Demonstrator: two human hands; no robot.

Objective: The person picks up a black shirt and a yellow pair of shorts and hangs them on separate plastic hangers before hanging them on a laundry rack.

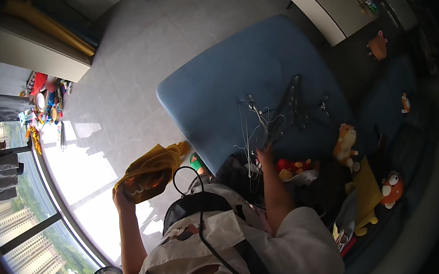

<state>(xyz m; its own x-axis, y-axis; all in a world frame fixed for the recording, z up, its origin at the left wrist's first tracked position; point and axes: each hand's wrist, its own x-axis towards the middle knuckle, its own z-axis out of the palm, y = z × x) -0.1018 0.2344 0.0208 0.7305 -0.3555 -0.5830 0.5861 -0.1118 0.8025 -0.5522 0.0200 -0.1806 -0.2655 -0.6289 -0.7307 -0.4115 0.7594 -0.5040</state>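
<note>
My left hand [124, 198] is closed on a mustard-yellow garment [151, 167], which hangs bunched and spread out over the floor to my left. The garment has a darker patterned area on its near side. My right hand [264, 155] reaches over the blue upholstered seat [210, 90], its fingers closed at the near end of a tangle of thin wire clothes hangers [261, 120]. Black hangers [292, 101] lie farther right on the cushion. Dark cloth [236, 170] is bunched just left of my right hand.
Plush toys [346, 146] and a yellow cloth [366, 191] sit on the sofa to my right. A low cabinet [318, 11] stands at the far right. Toys [50, 103] are heaped on the left beside the window [33, 229]. A green shoe [196, 163] shows below me.
</note>
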